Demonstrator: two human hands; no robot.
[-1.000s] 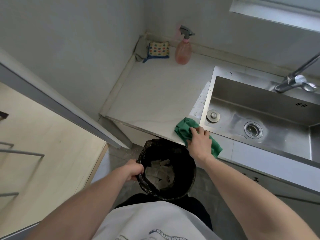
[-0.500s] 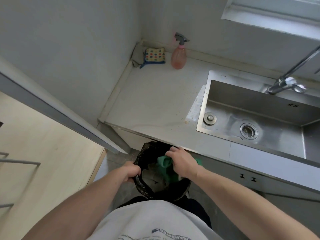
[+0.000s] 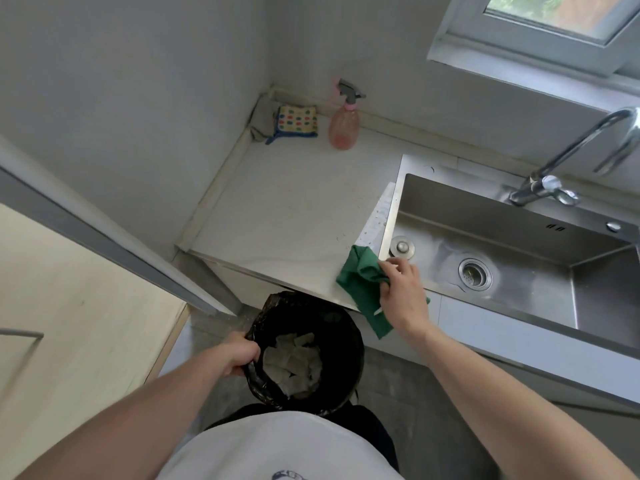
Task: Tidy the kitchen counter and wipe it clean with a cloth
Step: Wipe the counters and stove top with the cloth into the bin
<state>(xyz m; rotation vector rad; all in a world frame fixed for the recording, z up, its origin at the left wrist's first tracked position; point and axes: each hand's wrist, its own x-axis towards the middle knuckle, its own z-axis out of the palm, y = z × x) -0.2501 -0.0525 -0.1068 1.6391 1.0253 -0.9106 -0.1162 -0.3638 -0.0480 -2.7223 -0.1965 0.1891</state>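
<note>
From the head view, the right hand (image 3: 401,292) gripped the crumpled green cloth (image 3: 360,282) at the pale counter's (image 3: 287,216) front edge, at five o'clock beside the steel sink (image 3: 485,216). The left hand (image 3: 239,353) clutched the rim of the black-lined round bin (image 3: 346,327) below. Crumbs swept off could have missed the bin, set well toward seven o'clock.

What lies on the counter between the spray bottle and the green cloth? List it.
Head view: bare counter with a few small specks, from the spray bottle to the green cloth; nothing stands there.
</note>
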